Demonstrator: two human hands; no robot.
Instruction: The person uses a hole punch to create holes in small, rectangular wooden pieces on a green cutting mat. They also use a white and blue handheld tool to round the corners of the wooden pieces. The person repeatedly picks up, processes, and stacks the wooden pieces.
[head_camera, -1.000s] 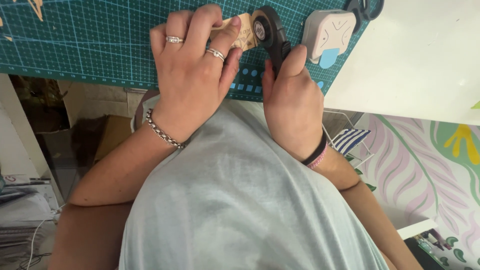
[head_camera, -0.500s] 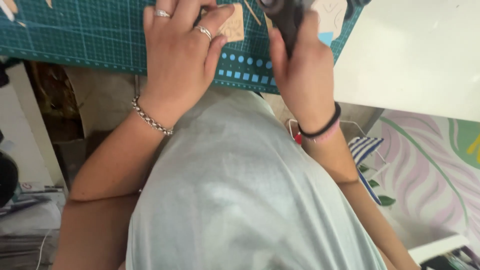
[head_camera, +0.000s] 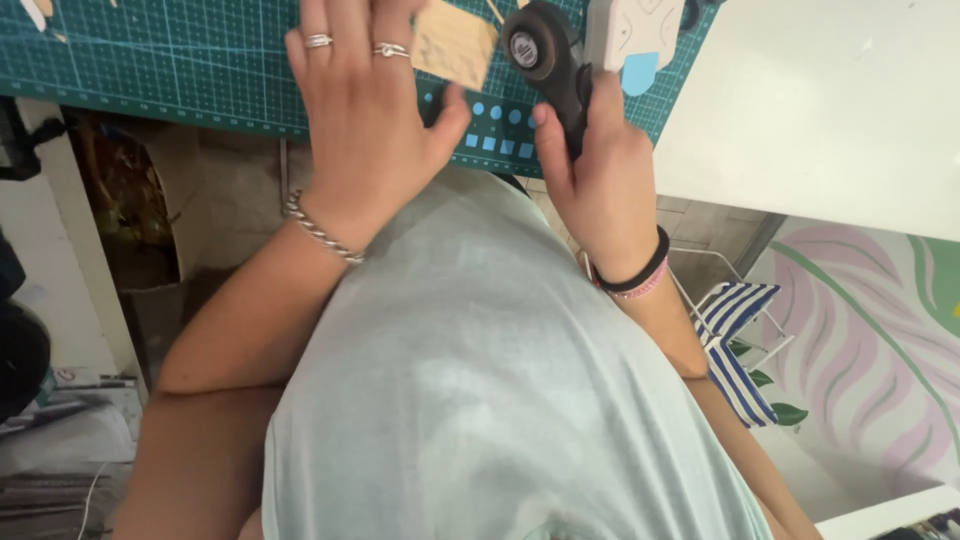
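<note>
**Rotary cutter and a tan card on the green mat**

The right hand (head_camera: 600, 165) is wrapped tight round the dark handle of a rotary cutter (head_camera: 545, 55), whose round black blade head with a pale centre disc sticks up just beyond the knuckles, over the mat. Just to the left of that blade lies a small tan card piece (head_camera: 455, 45), squarish and speckled, flat on the green cutting mat (head_camera: 180, 70). The left hand (head_camera: 365, 120) lies on it palm down with the fingers spread apart, fingertips out of view past the top edge; two silver rings and a chain bracelet show on it, and the thumb reaches out under the card towards the cutter.

Close on the far side of the right hand sits a white punch-like tool (head_camera: 630, 35) with a light blue tab, touching or nearly touching the cutter head. Beyond it to the right is a bare white tabletop (head_camera: 820, 120).

The mat's near edge runs right under both wrists, and the person's pale shirt (head_camera: 500, 400) presses up against it, so the forearms have little room there.
</note>
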